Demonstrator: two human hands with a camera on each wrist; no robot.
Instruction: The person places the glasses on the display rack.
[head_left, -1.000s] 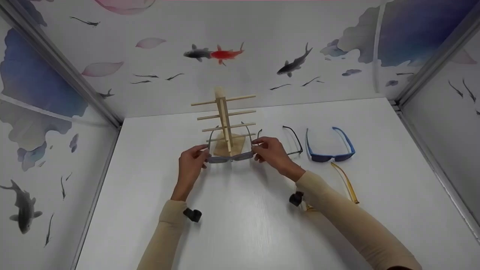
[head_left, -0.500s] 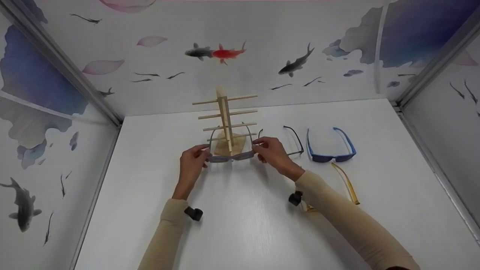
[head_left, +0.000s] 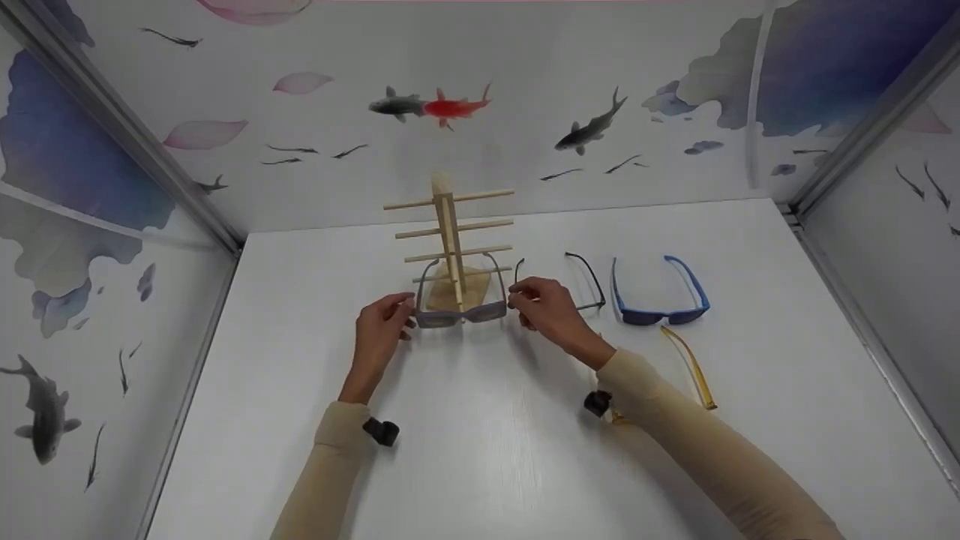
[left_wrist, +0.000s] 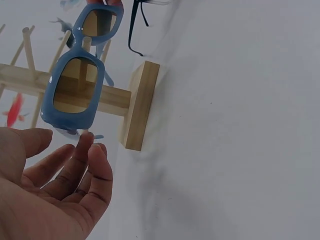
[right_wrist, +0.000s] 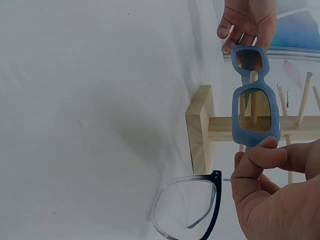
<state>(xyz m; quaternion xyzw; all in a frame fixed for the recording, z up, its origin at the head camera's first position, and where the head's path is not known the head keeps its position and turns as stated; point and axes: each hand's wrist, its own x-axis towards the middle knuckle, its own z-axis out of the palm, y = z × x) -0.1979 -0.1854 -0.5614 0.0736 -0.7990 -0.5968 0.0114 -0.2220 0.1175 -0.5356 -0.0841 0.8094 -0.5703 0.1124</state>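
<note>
Four pairs of glasses in front of me, counting the one between my hands: blue-grey plastic sunglasses with brownish lenses [head_left: 455, 318]. The other three lie to the right on the white tabletop [head_left: 480, 465]: one black-and-clear pair [right_wrist: 218, 194], one bright blue pair with dark lenses [head_left: 646, 317], and one yellow pair [head_left: 696, 367] partly hidden under my beige right sleeve [head_left: 697, 420].

There's one pale wooden rack [head_left: 448, 225], and I count four rows of pegs out both sides. The blue-grey pair sits low on it, in front of the post, just above the square base [head_left: 481, 287]. Lenses face me, both arms point back toward the wall on either side of the post, and the long axis runs left to right.

My left hand [head_left: 381, 330] is at one end, thumb well apart from loosely bent fingers, nothing in it. My right hand [head_left: 555, 311] is at the other end, thumb and index close together right by the frame; can't tell if they've got hold of it.
</note>
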